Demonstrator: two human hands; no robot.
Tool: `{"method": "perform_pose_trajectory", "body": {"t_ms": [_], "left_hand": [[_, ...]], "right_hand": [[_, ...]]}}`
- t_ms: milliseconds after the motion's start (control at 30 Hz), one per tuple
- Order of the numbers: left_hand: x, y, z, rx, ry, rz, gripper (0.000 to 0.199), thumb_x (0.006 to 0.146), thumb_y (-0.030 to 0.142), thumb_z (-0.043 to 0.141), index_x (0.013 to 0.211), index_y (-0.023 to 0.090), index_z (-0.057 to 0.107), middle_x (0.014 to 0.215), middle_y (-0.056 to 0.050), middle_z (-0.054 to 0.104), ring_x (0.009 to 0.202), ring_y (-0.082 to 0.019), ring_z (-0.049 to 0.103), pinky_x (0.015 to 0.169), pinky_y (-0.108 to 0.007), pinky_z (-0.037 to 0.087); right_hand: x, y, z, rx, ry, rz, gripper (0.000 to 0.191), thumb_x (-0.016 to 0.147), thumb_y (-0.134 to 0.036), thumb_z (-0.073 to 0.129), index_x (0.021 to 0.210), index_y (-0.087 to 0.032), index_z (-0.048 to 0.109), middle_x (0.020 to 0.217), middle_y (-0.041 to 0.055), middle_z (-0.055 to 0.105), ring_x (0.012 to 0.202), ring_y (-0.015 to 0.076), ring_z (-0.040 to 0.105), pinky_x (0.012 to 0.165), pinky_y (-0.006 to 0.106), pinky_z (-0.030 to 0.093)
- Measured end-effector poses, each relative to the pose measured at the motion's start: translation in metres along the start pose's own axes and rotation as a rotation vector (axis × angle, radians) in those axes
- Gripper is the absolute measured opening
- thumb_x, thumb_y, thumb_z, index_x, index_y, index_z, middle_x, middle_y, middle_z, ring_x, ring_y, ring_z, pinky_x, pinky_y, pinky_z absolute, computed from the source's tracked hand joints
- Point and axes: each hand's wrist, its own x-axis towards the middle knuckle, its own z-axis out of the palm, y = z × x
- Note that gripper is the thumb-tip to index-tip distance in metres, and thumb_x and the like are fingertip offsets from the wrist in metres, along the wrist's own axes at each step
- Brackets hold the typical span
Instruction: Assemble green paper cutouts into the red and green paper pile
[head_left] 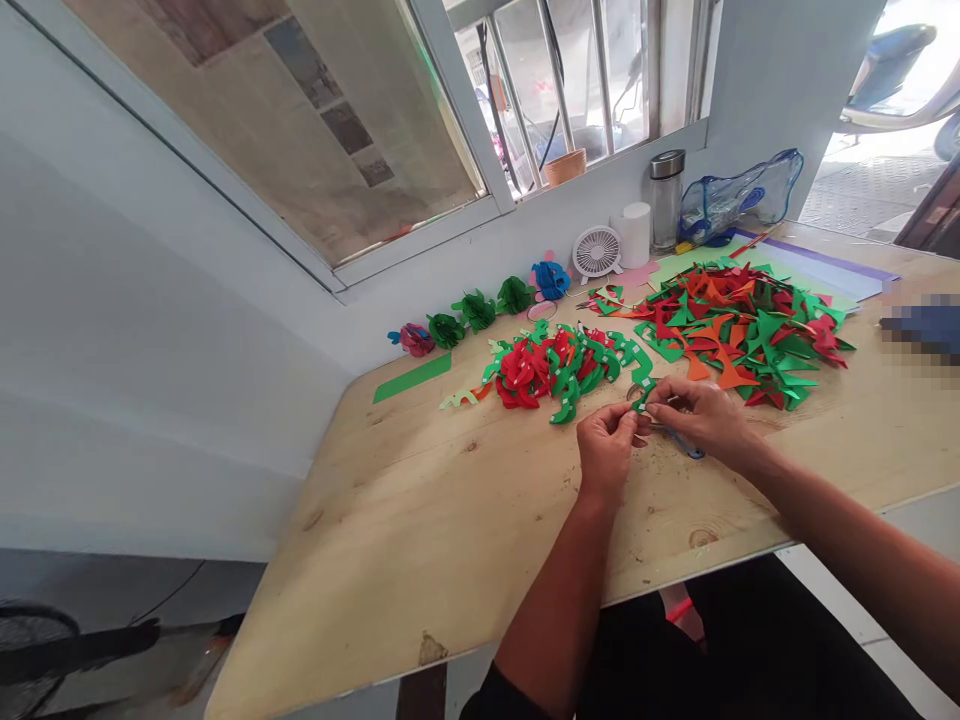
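Observation:
A small green paper cutout (640, 404) is pinched between my two hands, just above the tabletop. My left hand (607, 440) grips its near left end with thumb and fingers closed. On its other side my right hand (697, 412) has its fingertips closed on the same piece. Partly hidden beneath my right hand lies a blue-handled tool (686, 445), possibly scissors. Just beyond my hands is a heap of curved red and green paper pieces (525, 372), some with small white squares on them. To the right spreads a larger pile of red, orange and green paper scraps (720, 330).
Along the wall stand a white fan (596, 252), a white cylinder (636, 235), a glass bottle (666, 200) and a clear blue-edged pouch (739, 200). Several green paper balls (475, 310) line the back edge beside a green strip (412, 378). The wooden table (420, 520) extends left.

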Motion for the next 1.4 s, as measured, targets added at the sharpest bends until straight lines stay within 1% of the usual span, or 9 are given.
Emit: {"method": "perform_pose_trajectory", "body": {"t_ms": [133, 233, 500, 633, 733, 867, 1067, 1400], "left_hand": [[0.000, 0.000, 0.000, 0.088, -0.006, 0.044, 0.019, 0.069, 0.026, 0.063, 0.079, 0.012, 0.069, 0.058, -0.002, 0.064, 0.051, -0.011, 0.059, 0.048, -0.021, 0.048], [0.000, 0.000, 0.000, 0.126, -0.016, 0.066, 0.017, 0.071, 0.024, 0.061, 0.079, 0.012, 0.069, 0.057, -0.001, 0.062, 0.050, -0.010, 0.057, 0.048, -0.020, 0.047], [-0.001, -0.002, -0.001, 0.178, -0.032, 0.101, 0.019, 0.075, 0.026, 0.059, 0.084, 0.014, 0.070, 0.060, -0.002, 0.063, 0.052, -0.010, 0.057, 0.049, -0.020, 0.048], [-0.001, -0.003, -0.002, 0.276, -0.041, 0.161, 0.021, 0.077, 0.024, 0.054, 0.086, 0.014, 0.071, 0.063, -0.003, 0.064, 0.056, -0.011, 0.058, 0.049, -0.020, 0.048], [-0.001, -0.005, -0.003, 0.336, -0.023, 0.188, 0.022, 0.078, 0.022, 0.053, 0.089, 0.015, 0.071, 0.064, -0.004, 0.065, 0.058, -0.012, 0.058, 0.051, -0.021, 0.047], [0.000, -0.008, -0.004, 0.341, -0.003, 0.184, 0.021, 0.077, 0.022, 0.056, 0.089, 0.016, 0.071, 0.065, -0.004, 0.066, 0.056, -0.013, 0.057, 0.051, -0.021, 0.047], [0.000, -0.008, -0.005, 0.374, -0.019, 0.196, 0.022, 0.079, 0.023, 0.053, 0.090, 0.016, 0.071, 0.066, -0.004, 0.066, 0.057, -0.013, 0.058, 0.052, -0.022, 0.046], [-0.001, -0.004, -0.003, 0.353, -0.038, 0.169, 0.021, 0.079, 0.019, 0.050, 0.086, 0.015, 0.070, 0.066, -0.004, 0.067, 0.059, -0.013, 0.059, 0.051, -0.022, 0.046]], "right_hand": [[0.001, 0.006, 0.002, -0.013, -0.042, -0.107, 0.020, 0.077, -0.034, 0.057, 0.065, -0.019, 0.060, 0.063, 0.0010, 0.059, 0.054, 0.0115, 0.047, 0.049, 0.025, 0.037], [0.002, 0.012, 0.004, -0.033, -0.056, -0.150, 0.019, 0.078, -0.033, 0.057, 0.065, -0.019, 0.059, 0.068, 0.0025, 0.060, 0.060, 0.0130, 0.050, 0.053, 0.026, 0.039], [0.004, 0.020, 0.006, -0.056, -0.057, -0.163, 0.019, 0.079, -0.033, 0.056, 0.067, -0.019, 0.059, 0.069, 0.0025, 0.060, 0.061, 0.0133, 0.051, 0.054, 0.026, 0.040], [0.003, 0.020, 0.006, -0.057, -0.065, -0.162, 0.019, 0.080, -0.032, 0.054, 0.068, -0.019, 0.059, 0.071, 0.0026, 0.060, 0.063, 0.0137, 0.052, 0.055, 0.026, 0.041], [0.003, 0.019, 0.005, -0.067, -0.060, -0.159, 0.019, 0.081, -0.032, 0.053, 0.069, -0.019, 0.060, 0.071, 0.0024, 0.060, 0.062, 0.0133, 0.051, 0.055, 0.026, 0.040], [0.002, 0.019, 0.006, -0.078, -0.055, -0.175, 0.018, 0.080, -0.033, 0.054, 0.070, -0.019, 0.059, 0.070, 0.0018, 0.059, 0.061, 0.0131, 0.050, 0.054, 0.026, 0.040], [0.002, 0.020, 0.006, -0.079, -0.052, -0.198, 0.018, 0.081, -0.033, 0.053, 0.071, -0.019, 0.059, 0.073, 0.0024, 0.059, 0.065, 0.0142, 0.052, 0.056, 0.026, 0.040], [0.002, 0.020, 0.007, -0.055, -0.059, -0.177, 0.016, 0.082, -0.030, 0.052, 0.073, -0.019, 0.057, 0.074, 0.0027, 0.058, 0.067, 0.0147, 0.051, 0.057, 0.027, 0.039]]}}
